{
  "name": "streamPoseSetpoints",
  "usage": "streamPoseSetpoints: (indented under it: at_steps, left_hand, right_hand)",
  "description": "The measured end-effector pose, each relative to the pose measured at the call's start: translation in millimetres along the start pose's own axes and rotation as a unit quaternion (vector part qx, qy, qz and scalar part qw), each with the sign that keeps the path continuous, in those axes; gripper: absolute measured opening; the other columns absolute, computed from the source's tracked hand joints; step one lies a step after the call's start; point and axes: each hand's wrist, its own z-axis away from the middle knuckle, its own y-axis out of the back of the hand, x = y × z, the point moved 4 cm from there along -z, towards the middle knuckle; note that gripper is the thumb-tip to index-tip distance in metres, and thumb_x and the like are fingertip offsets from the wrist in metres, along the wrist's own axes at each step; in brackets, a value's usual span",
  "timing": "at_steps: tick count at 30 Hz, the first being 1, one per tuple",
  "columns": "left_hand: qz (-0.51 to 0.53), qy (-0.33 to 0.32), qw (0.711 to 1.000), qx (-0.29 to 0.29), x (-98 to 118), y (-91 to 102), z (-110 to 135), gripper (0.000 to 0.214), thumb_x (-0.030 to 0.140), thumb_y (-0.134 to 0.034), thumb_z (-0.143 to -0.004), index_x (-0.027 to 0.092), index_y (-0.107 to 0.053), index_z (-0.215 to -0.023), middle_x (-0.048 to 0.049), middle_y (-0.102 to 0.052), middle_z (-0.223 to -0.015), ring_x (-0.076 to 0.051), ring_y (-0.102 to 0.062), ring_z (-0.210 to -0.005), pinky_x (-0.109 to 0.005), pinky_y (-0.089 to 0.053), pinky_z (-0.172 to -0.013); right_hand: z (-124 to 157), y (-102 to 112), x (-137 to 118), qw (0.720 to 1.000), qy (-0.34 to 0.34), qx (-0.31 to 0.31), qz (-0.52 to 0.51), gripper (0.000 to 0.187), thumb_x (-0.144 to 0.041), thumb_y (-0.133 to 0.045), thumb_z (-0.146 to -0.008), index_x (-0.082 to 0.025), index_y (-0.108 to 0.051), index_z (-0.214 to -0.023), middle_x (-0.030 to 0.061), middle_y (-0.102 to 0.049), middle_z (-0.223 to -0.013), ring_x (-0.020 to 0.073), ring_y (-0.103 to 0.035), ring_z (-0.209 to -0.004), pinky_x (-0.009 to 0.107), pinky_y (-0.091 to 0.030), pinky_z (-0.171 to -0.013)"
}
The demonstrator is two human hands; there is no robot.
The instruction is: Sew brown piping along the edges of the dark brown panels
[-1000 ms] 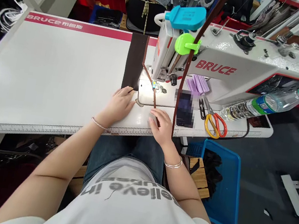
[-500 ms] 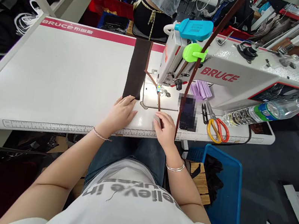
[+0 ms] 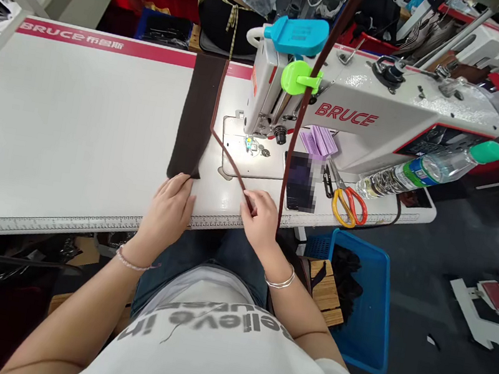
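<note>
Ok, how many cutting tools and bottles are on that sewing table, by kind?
Scissors: 1
Thread snips: 1
Plastic water bottle: 1
Total: 3

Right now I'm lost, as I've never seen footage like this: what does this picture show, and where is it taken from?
This is one view from a camera worn on the person's head, looking down past their white T-shirt at their own hands. They sit at an industrial sewing machine branded BRUCE. The left hand rests on the near end of a dark brown fabric strip lying flat on the table. The right hand seems to pinch a narrow brown strap that runs back toward the machine. To the right lie orange-and-yellow scissors, small thread snips, a blurred phone and a water bottle.
</note>
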Motion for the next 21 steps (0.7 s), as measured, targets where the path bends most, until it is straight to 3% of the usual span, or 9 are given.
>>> streamPoseSetpoints:
  at_steps: [6,14,18,21]
  left_hand:
    - [-0.025,0.044,0.999,-0.015,1.0,13.4,34.0,0.052,0.034,-0.022,-0.101,0.003,-0.051,-0.130,-0.0204,-0.049,-0.136,-0.032,-0.047,-0.129,-0.046,-0.039,-0.109]
    - [-0.028,0.026,0.995,-0.094,18.2,25.3,60.5,0.052,0.037,-0.023,-0.100,0.008,-0.057,-0.126,-0.0181,-0.056,-0.131,-0.031,-0.054,-0.121,-0.046,-0.045,-0.104]
    - [0.028,-0.007,0.983,-0.182,32.4,21.8,68.3,0.052,0.039,-0.025,-0.099,0.011,-0.060,-0.125,-0.0163,-0.057,-0.134,-0.029,-0.056,-0.122,-0.044,-0.047,-0.104]
    - [0.093,-0.015,0.961,-0.258,37.8,18.0,70.1,0.051,0.040,-0.027,-0.099,0.014,-0.062,-0.125,-0.0129,-0.057,-0.137,-0.027,-0.056,-0.123,-0.040,-0.048,-0.104]
  right_hand:
    - [15.2,4.8,-9.8,0.999,0.021,0.019,0.033,0.023,-0.017,-0.056,-0.088,-0.019,-0.064,-0.109,0.0096,-0.066,-0.105,0.0228,-0.063,-0.096,0.038,-0.052,-0.086]
    - [20.0,9.5,-17.8,0.999,0.033,0.023,0.030,0.018,-0.021,-0.056,-0.090,-0.018,-0.063,-0.106,0.0094,-0.069,-0.103,0.0222,-0.065,-0.096,0.040,-0.048,-0.091]
    - [15.8,5.4,-26.5,0.999,0.011,-0.032,-0.005,0.020,-0.025,-0.053,-0.093,-0.020,-0.062,-0.109,0.0096,-0.070,-0.107,0.0229,-0.065,-0.096,0.039,-0.049,-0.089]
    - [14.8,-1.0,-35.3,0.994,-0.006,-0.084,-0.068,0.023,-0.028,-0.053,-0.093,-0.019,-0.061,-0.113,0.0088,-0.070,-0.109,0.0188,-0.065,-0.084,0.034,-0.052,-0.083]
